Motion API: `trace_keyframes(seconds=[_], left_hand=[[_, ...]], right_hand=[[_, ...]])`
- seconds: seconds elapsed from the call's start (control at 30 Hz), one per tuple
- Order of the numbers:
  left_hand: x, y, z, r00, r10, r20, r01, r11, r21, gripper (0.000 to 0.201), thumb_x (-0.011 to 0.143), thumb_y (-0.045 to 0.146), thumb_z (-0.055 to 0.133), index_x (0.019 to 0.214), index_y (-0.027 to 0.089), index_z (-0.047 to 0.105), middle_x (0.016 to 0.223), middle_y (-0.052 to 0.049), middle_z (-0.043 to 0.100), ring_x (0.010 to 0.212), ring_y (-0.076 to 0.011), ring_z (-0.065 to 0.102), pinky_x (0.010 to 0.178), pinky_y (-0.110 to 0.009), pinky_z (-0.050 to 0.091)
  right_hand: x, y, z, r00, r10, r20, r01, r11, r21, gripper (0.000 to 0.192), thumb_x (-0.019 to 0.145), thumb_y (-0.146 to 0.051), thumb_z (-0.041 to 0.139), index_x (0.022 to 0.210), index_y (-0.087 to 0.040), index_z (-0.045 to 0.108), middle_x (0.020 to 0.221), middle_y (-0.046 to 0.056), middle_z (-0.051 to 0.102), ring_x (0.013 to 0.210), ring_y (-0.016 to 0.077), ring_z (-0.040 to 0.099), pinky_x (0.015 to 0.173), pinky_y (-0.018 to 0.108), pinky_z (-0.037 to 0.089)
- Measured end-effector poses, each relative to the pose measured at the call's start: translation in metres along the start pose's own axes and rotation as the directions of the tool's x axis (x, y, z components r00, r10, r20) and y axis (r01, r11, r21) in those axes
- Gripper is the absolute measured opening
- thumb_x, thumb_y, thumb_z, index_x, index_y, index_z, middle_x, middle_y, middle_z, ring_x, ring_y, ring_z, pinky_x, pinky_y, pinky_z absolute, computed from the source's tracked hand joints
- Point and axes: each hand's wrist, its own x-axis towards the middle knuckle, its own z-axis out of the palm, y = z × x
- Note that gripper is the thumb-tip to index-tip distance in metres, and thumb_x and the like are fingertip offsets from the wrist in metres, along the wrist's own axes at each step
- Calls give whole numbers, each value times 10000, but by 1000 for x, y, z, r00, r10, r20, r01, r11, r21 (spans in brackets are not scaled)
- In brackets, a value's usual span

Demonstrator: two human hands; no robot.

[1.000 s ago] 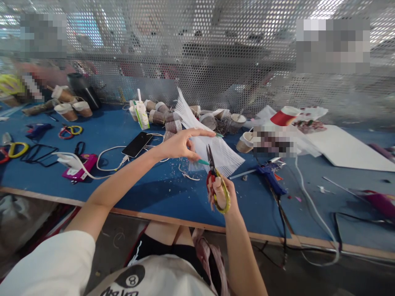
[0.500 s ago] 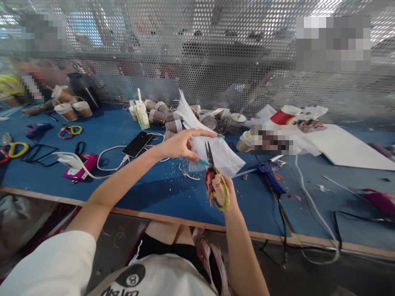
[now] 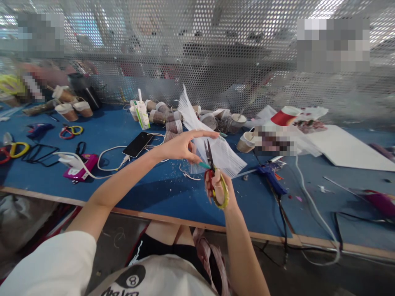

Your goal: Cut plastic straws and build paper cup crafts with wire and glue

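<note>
My left hand (image 3: 182,146) pinches a clear ribbed plastic sheet (image 3: 224,153) with a teal edge strip and holds it up above the blue table (image 3: 148,193). Its forefinger points right over the sheet. My right hand (image 3: 219,190) grips scissors (image 3: 212,174) with red and yellow-green handles just below the left hand. The dark blades point up and bite into the sheet's lower edge next to my left thumb. The sheet fans up and back toward the mesh wall.
A black phone (image 3: 137,144) on a white cable and a pink box (image 3: 80,169) lie to the left. A blue glue gun (image 3: 271,176) with a black cord lies to the right. Paper cups (image 3: 166,117), a small carton (image 3: 141,114), spare scissors (image 3: 70,130) and a white board (image 3: 348,150) stand further back.
The scissors have moved a little up and left into the sheet, and the blades have closed slightly. My left hand has shifted the sheet slightly lower.
</note>
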Motion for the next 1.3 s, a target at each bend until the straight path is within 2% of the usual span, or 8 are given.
trace_keyframes(seconds=[0.13,0.27,0.37,0.53,0.67,0.73,0.97,1.3], left_hand=[[2,-3,-2,998,34,-52,-33,999,17,712,716,235,697,1365,259,405,1471,-140,359,724,-105,659,578,-221,537],[5,-7,-5,992,71,-104,-67,997,35,580,776,307,638,1320,200,471,1381,-144,480,1095,-240,598,716,-271,554],[8,-10,-4,984,58,-167,-50,997,53,453,831,344,562,1249,170,546,1308,-128,563,1205,-243,527,809,-281,539],[9,-11,0,960,34,-278,-23,999,44,385,809,297,596,1169,162,607,1254,-100,611,1060,-188,611,830,-282,533],[6,-6,0,966,-22,-259,36,998,48,569,674,191,722,1219,167,562,1291,-117,578,656,-81,617,627,-249,535],[5,-4,0,968,-32,-249,46,998,49,585,672,183,722,1231,172,551,1316,-126,554,569,-45,571,563,-229,510],[4,0,0,975,-50,-218,64,996,56,611,687,199,715,1266,192,516,1386,-131,482,563,-32,564,535,-206,486],[4,0,0,979,-45,-199,55,997,47,657,665,197,726,1280,195,493,1402,-128,464,524,-11,533,488,-188,459]], right_hand=[[1,-5,3,1000,10,-17,-10,1000,-2,578,598,-768,579,600,-209,434,390,-77,425,255,47,350,243,171,278],[1,-10,5,998,17,-54,-17,1000,12,574,621,-768,556,590,-211,425,378,-75,417,252,50,349,242,172,269],[2,-11,4,999,14,-31,-13,999,31,568,620,-759,569,580,-210,427,373,-79,409,247,49,339,235,175,266],[3,-13,-1,998,57,23,-58,997,43,580,559,-761,616,606,-207,452,391,-87,419,258,46,345,241,173,284],[4,-17,-5,997,73,22,-72,997,-14,593,573,-785,581,597,-205,457,384,-75,423,262,44,344,252,168,283],[4,-18,-6,997,70,20,-69,997,-39,596,593,-793,559,583,-206,452,372,-70,413,258,47,340,256,172,285],[11,-9,-12,996,77,44,-76,997,-12,609,520,-797,610,583,-209,465,363,-69,419,239,54,339,229,177,257],[8,-13,-10,1000,15,2,-15,999,-48,544,621,-696,632,535,-198,429,369,-79,389,243,40,336,236,169,279]])
